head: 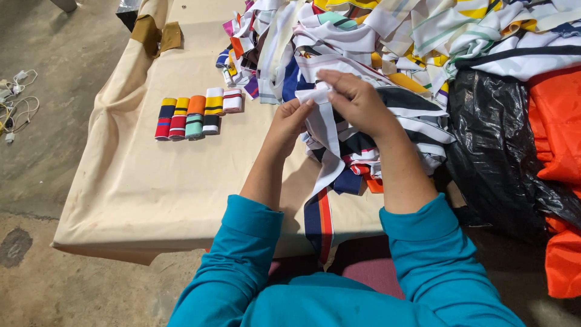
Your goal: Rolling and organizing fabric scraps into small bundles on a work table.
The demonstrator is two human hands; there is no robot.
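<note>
I sit in a garment workshop, at a work table covered in plain beige cloth on a bare concrete floor. A heap of striped knit bands fills the far right, and folded bands lie in a neat row at the left.
</note>
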